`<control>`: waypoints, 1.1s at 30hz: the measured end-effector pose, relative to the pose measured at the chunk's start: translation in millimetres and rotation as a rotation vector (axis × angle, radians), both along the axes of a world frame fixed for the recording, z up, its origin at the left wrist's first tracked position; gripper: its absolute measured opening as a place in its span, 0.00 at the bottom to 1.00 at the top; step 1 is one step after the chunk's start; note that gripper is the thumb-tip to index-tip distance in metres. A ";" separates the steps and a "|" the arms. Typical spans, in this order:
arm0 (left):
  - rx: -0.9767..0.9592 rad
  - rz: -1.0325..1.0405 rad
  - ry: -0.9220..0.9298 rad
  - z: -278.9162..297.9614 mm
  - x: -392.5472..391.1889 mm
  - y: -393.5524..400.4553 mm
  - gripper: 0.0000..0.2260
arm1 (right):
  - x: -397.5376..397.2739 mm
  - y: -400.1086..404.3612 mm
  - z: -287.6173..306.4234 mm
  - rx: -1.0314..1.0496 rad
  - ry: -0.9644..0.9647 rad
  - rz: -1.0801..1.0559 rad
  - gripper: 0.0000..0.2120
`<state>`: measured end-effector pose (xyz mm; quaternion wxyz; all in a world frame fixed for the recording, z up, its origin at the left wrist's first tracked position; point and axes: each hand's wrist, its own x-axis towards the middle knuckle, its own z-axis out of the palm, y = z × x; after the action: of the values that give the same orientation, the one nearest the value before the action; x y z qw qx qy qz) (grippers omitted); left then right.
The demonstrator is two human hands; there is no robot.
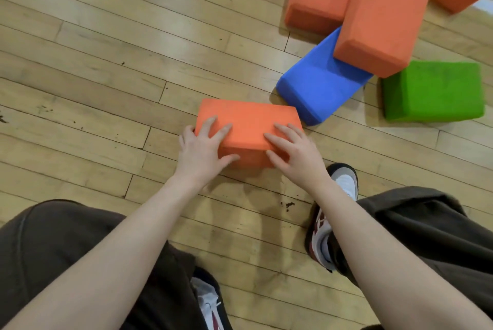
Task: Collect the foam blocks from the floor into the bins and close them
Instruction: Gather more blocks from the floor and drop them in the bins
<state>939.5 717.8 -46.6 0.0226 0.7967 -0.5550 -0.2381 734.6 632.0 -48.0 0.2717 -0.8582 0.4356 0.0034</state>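
The near orange block [248, 126] lies flat on the wood floor [93, 76], its long axis running left to right, just short of the blue block's [317, 84] near corner. The left hand [198, 150] grips its left end, fingers curled over the top face and thumb on the near side. The right hand [293, 149] clasps the right end likewise. Beyond the blue block, another orange block [381, 17] leans tilted on it; a green block [432, 89] sits right of it.

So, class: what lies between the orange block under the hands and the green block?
In the head view, the blue block lies between the held orange block and the green block, with a strip of bare floor beside it.
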 end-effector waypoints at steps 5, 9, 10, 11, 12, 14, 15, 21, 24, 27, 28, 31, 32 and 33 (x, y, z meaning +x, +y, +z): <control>-0.164 0.026 -0.134 9.3 9.0 -0.6 0.28 | 23.1 -22.2 10.8 -0.100 -0.107 0.041 0.21; -0.169 -0.119 -0.218 4.1 16.7 -15.7 0.39 | 37.5 -45.7 14.6 -0.053 -0.085 -0.016 0.18; -0.175 -0.166 -0.237 3.0 17.9 -20.5 0.42 | 39.9 -51.8 15.1 -0.031 -0.071 -0.029 0.16; -0.187 -0.216 -0.260 3.2 18.1 -25.3 0.44 | 42.1 -57.3 16.0 -0.011 -0.055 -0.042 0.15; -0.212 -0.255 -0.281 3.2 18.0 -30.2 0.44 | 44.5 -61.8 18.0 0.011 -0.038 -0.058 0.15; -0.294 -0.281 -0.297 3.2 19.0 -39.2 0.39 | 48.7 -68.9 22.4 0.041 -0.036 -0.092 0.15; -0.342 -0.290 -0.297 3.3 20.3 -43.0 0.37 | 49.4 -71.9 24.2 0.048 -0.054 -0.107 0.15; -0.476 -0.167 -0.255 23.9 9.5 -64.0 0.26 | 35.4 -97.5 35.2 -0.009 -0.387 -0.267 0.15; -0.437 -0.043 -0.225 38.4 -3.1 -75.8 0.27 | 27.2 -111.3 40.1 0.018 -0.467 -0.399 0.17; -0.447 0.015 -0.237 51.1 -9.9 -81.0 0.26 | 20.8 -120.6 42.5 0.077 -0.472 -0.370 0.18; -0.463 0.033 -0.253 56.4 -10.1 -81.6 0.26 | 21.3 -121.7 43.3 0.112 -0.482 -0.338 0.19; -0.504 0.078 -0.345 71.0 -4.8 -80.9 0.24 | 36.5 -120.5 51.0 0.168 -0.504 -0.248 0.21; -0.507 0.104 -0.371 74.3 -2.2 -81.5 0.24 | 45.0 -121.0 54.6 0.171 -0.514 -0.225 0.21; -0.501 0.140 -0.383 76.2 0.2 -83.2 0.24 | 54.3 -122.6 58.7 0.168 -0.524 -0.209 0.21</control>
<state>939.7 634.6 29.6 0.1297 0.8330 -0.5343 0.0624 788.9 509.4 10.7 0.4438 -0.7549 0.4347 -0.2105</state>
